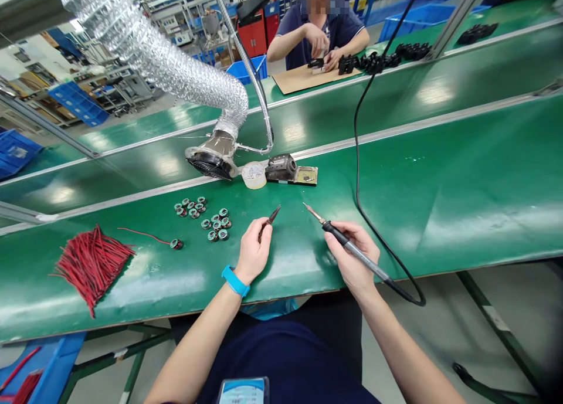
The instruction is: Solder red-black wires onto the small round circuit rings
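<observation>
My left hand (255, 251), with a blue band at the wrist, is closed around a pair of tweezers (274, 214) whose tips point up and to the right. Held like a pen in my right hand (354, 257) is a soldering iron (347, 243), its tip angled up and left, apart from the tweezers. Several small round parts with green circuit boards (216, 224) lie in two groups left of my left hand. One such part (176, 244) sits separately with a red wire (145, 234) reaching it. Farther left is a bundle of red wires (94, 263).
A soldering iron stand (281, 168) and a white round container (254, 175) stand behind my hands. A foil fume duct (176, 70) hangs above the green bench (461, 187). The iron's black cable (357, 158) loops at right. A co-worker (319, 34) sits opposite, handling black parts.
</observation>
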Motion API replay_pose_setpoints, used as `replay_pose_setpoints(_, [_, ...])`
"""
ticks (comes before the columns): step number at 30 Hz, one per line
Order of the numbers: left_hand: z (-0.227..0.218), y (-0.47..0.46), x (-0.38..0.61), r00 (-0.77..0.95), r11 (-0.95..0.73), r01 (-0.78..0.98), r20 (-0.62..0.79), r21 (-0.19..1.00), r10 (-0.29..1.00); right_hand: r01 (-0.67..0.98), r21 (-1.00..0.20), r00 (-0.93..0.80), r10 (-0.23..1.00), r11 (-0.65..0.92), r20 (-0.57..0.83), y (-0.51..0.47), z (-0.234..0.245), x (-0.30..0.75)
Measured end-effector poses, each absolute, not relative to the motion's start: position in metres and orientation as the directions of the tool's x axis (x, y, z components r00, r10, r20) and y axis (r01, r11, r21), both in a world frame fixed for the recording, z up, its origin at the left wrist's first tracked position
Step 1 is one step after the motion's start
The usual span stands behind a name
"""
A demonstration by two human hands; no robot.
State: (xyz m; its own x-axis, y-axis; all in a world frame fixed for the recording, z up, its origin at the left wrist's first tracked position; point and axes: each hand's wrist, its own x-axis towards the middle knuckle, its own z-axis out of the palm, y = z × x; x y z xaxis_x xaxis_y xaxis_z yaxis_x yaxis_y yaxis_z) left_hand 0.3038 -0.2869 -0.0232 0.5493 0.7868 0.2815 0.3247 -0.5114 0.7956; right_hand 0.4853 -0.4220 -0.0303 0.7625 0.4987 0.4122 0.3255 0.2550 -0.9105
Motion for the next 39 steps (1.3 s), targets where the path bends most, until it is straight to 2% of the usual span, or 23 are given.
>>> replay_pose_setpoints(4, [-0.021, -0.282, 0.308, 0.551, -0.654, 0.576, 0.357, 0.491, 0.754, 0.243, -0.930, 0.773, 0.523, 0.278, 0.358, -0.422, -0.034, 0.486])
replay_pose_setpoints(6, [-0.013, -0.289, 0.312, 0.532, -0.659, 0.640, 0.391, 0.396, 0.752, 0.211, -0.925, 0.762, 0.540, 0.315, 0.357, -0.421, -0.036, 0.483])
replay_pose_setpoints(7, [-0.006, -0.297, 0.315, 0.515, -0.657, 0.633, 0.411, 0.409, 0.752, 0.203, -0.923, 0.755, 0.549, 0.326, 0.359, -0.419, -0.036, 0.481])
replay_pose_setpoints(8, [0.002, -0.308, 0.319, 0.506, -0.655, 0.592, 0.416, 0.470, 0.756, 0.201, -0.923, 0.748, 0.557, 0.327, 0.360, -0.418, -0.037, 0.478])
replay_pose_setpoints(10, [0.019, -0.333, 0.330, 0.533, -0.575, 0.400, 0.329, 0.714, 0.780, 0.221, -0.924, 0.728, 0.578, 0.312, 0.369, -0.414, -0.037, 0.468])
replay_pose_setpoints(12, [0.033, -0.355, 0.345, 0.616, -0.278, 0.136, 0.139, 0.951, 0.775, 0.263, -0.919, 0.700, 0.597, 0.296, 0.392, -0.410, -0.038, 0.455])
replay_pose_setpoints(13, [0.037, -0.362, 0.352, 0.644, -0.098, 0.028, 0.057, 0.995, 0.763, 0.291, -0.911, 0.687, 0.600, 0.291, 0.411, -0.409, -0.038, 0.449])
replay_pose_setpoints(15, [0.042, -0.367, 0.364, 0.635, 0.152, -0.103, -0.053, 0.983, 0.771, 0.354, -0.889, 0.653, 0.604, 0.291, 0.457, -0.409, -0.040, 0.437])
replay_pose_setpoints(17, [0.043, -0.364, 0.371, 0.600, 0.237, -0.143, -0.106, 0.961, 0.793, 0.413, -0.862, 0.615, 0.608, 0.294, 0.502, -0.411, -0.041, 0.429])
replay_pose_setpoints(24, [0.048, -0.357, 0.361, 0.697, 0.290, -0.102, -0.140, 0.952, 0.703, 0.547, -0.808, 0.534, 0.651, 0.221, 0.539, -0.422, -0.037, 0.427])
replay_pose_setpoints(29, [0.051, -0.347, 0.358, 0.641, 0.316, -0.205, -0.117, 0.926, 0.759, 0.674, -0.733, 0.511, 0.656, 0.095, 0.555, -0.440, -0.035, 0.404])
replay_pose_setpoints(31, [0.051, -0.339, 0.357, 0.624, 0.307, -0.268, -0.079, 0.913, 0.777, 0.761, -0.619, 0.358, 0.669, 0.195, 0.651, -0.457, -0.028, 0.394])
replay_pose_setpoints(32, [0.051, -0.335, 0.356, 0.618, 0.292, -0.288, -0.056, 0.912, 0.784, 0.805, -0.517, 0.228, 0.654, 0.289, 0.721, -0.467, -0.022, 0.392])
replay_pose_setpoints(34, [0.050, -0.332, 0.356, 0.602, 0.246, -0.302, -0.015, 0.921, 0.798, 0.865, -0.276, 0.007, 0.540, 0.419, 0.842, -0.481, -0.007, 0.395])
replay_pose_setpoints(35, [0.049, -0.332, 0.357, 0.595, 0.226, -0.304, -0.001, 0.926, 0.804, 0.897, -0.218, 0.003, 0.488, 0.385, 0.873, -0.483, 0.001, 0.400])
replay_pose_setpoints(36, [0.049, -0.334, 0.357, 0.591, 0.208, -0.304, 0.012, 0.930, 0.807, 0.926, -0.234, 0.077, 0.458, 0.297, 0.886, -0.482, 0.009, 0.406])
replay_pose_setpoints(37, [0.048, -0.338, 0.358, 0.590, 0.189, -0.302, 0.027, 0.934, 0.807, 0.929, -0.317, 0.203, 0.455, 0.190, 0.867, -0.478, 0.015, 0.412])
replay_pose_setpoints(39, [0.047, -0.345, 0.361, 0.589, 0.155, -0.290, 0.049, 0.944, 0.807, 0.826, -0.559, 0.453, 0.510, 0.068, 0.731, -0.464, 0.023, 0.424])
